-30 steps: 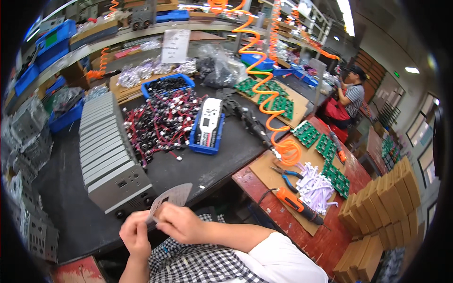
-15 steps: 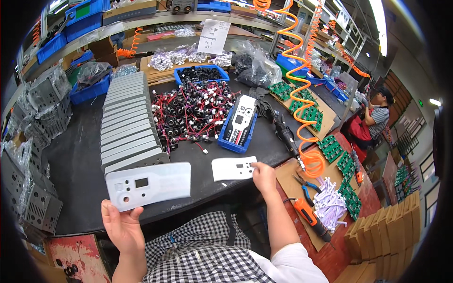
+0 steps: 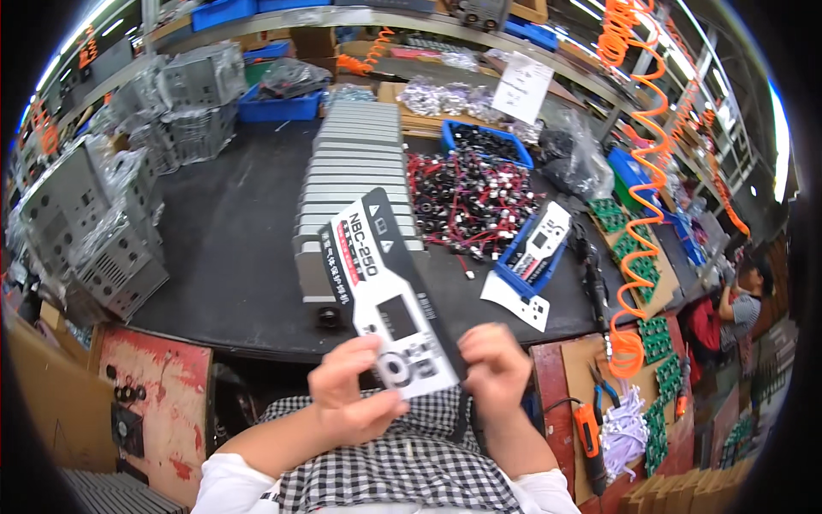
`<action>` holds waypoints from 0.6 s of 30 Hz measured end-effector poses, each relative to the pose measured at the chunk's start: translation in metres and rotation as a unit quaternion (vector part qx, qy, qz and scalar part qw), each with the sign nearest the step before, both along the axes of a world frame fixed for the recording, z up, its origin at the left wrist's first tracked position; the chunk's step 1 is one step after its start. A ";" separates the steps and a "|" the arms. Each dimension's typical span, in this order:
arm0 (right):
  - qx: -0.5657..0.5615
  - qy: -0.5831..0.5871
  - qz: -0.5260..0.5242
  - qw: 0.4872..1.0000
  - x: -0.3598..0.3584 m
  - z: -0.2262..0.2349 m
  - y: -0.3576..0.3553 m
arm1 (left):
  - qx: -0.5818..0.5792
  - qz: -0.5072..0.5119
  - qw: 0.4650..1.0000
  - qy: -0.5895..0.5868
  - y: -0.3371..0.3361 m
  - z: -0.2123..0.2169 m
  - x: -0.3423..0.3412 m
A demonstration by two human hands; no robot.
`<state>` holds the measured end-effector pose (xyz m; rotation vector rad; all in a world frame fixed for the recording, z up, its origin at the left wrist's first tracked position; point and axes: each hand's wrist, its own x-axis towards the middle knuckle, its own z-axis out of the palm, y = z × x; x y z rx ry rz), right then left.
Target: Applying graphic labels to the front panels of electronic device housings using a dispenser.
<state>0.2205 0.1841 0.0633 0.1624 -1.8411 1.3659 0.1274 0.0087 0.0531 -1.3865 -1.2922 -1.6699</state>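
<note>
Pinching the printed panel (image 3: 390, 291) between thumb and fingers at its lower left edge, the left hand (image 3: 347, 394) held it tilted above the bench's front edge, before the row of grey cases (image 3: 353, 184). Its black-and-white face now showed; half a second earlier that hand held up a plain pale side. The right hand (image 3: 497, 368) had left the pale sheet (image 3: 514, 307), which lay by the blue tray (image 3: 515, 283), and was at the panel's lower right edge, fingers curled; blur hid whether they gripped it.
</note>
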 end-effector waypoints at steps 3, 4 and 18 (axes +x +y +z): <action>-0.190 -0.048 0.132 0.972 -0.008 0.010 -0.052 | -0.016 0.049 0.998 0.047 0.002 -0.010 -0.007; -0.191 -0.062 0.117 0.973 -0.012 0.006 -0.055 | -0.022 0.063 0.997 0.049 -0.002 -0.014 -0.008; 0.108 -0.097 -0.010 0.989 -0.058 -0.023 0.010 | -0.114 0.011 0.935 -0.335 -0.056 -0.037 -0.098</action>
